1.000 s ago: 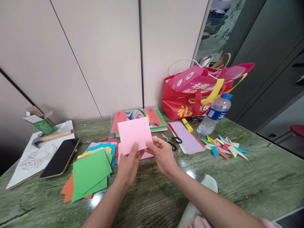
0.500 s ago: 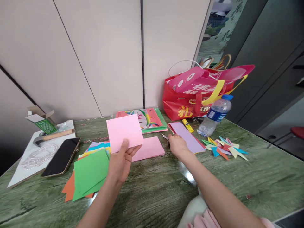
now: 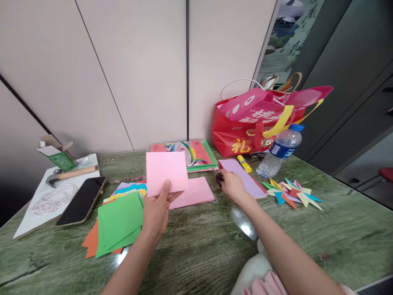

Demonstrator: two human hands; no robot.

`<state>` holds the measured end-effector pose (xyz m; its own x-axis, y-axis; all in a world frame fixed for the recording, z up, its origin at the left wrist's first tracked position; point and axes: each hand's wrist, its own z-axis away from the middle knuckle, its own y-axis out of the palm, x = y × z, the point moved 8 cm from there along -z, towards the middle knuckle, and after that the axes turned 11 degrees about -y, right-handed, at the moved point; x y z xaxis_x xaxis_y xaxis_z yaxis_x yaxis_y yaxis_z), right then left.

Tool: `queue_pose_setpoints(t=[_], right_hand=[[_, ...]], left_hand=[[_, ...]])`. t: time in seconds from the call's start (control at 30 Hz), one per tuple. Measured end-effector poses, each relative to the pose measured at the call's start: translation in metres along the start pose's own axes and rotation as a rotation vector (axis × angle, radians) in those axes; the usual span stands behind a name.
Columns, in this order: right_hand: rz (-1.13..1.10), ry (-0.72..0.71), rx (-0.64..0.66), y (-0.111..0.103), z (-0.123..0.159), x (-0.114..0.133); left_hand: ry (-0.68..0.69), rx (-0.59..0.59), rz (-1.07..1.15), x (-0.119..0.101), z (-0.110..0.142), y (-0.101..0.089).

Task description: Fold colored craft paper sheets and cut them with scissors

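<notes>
Pinching pink sheet (image 3: 165, 170) at centre with left hand (image 3: 157, 211); grasping scissors (image 3: 219, 178) right of centre with right hand (image 3: 235, 187). Could crease pink sheet by oversqueezing, or snag purple paper (image 3: 251, 184) by dragging blades.

White board (image 3: 30, 219), lying at the left of my view. Hammer (image 3: 76, 172), wooden handle, dark head, laid across it. Beads (image 3: 55, 200), pale, strung, looped in a heap on the board. Box (image 3: 63, 160), small, green and white, flaps open, at the board's back. Phone (image 3: 81, 200), screen dark, beside the beads. Bag (image 3: 229, 135), red and pink, yellow strap, against the pale panels (image 3: 147, 73), as far as I can tell. Bottle (image 3: 281, 149), clear, blue-capped, before the bag. Red seat (image 3: 386, 173), far right, cut off by my frame.
</notes>
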<state>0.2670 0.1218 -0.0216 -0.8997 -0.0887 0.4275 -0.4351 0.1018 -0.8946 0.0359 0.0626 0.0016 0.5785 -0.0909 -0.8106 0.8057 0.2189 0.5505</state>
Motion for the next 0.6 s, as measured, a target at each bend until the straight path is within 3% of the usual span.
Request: queue_pose_setpoints(t=[0.07, 0.13, 0.2, 0.23, 0.6], right_hand=[[-0.238, -0.060, -0.115, -0.011, -0.001, 0.010], [-0.850, -0.128, -0.342, -0.025, 0.003, 0.017], [-1.261, -0.124, -0.389, -0.024, 0.007, 0.022], [-1.356, -0.100, -0.376, -0.020, 0.009, 0.025], [-1.358, -0.152, -0.121, 0.006, 0.036, 0.077]], left_hand=[[-0.003, -0.003, -0.017, 0.001, 0.000, 0.000], [-0.009, -0.002, -0.032, 0.002, 0.001, 0.000], [-0.012, 0.011, -0.038, 0.002, 0.000, 0.002], [-0.012, 0.020, -0.037, 0.002, 0.000, 0.003], [-0.037, 0.086, 0.032, 0.003, 0.001, 0.008]])
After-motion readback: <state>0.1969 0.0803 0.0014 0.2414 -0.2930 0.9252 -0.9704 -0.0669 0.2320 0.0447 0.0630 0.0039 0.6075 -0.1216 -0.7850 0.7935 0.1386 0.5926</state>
